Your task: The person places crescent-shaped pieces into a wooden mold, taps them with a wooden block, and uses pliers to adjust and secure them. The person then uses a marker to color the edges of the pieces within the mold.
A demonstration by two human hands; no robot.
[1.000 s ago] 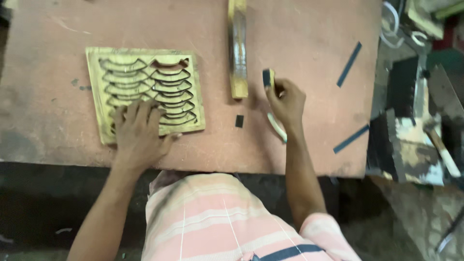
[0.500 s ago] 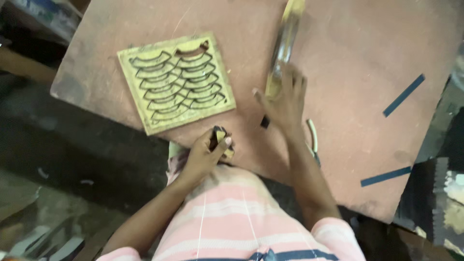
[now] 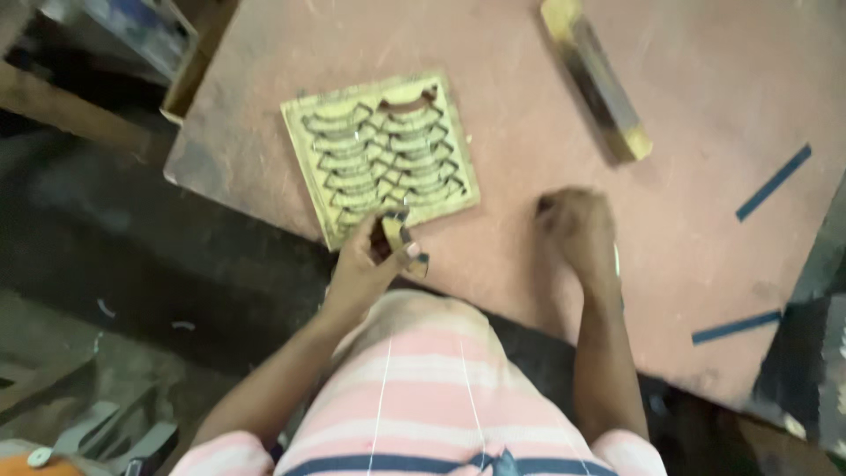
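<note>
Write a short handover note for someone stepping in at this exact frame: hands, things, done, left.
Left hand: pinches a small curved piece at the near edge of the yellow board.
Right hand: closed, knuckles down on the reddish table; contents hidden.
Wooden bar and two dark strips lie untouched.
Done: the board holds rows of curved pieces.
Left: the held piece is not placed.

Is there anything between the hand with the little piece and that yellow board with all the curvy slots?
Nothing visible. The left hand pinches a small tan-and-dark piece right at the near edge of the square yellow wooden board with curved slots, with no object between them. The right hand rests apart on the reddish table.
</note>
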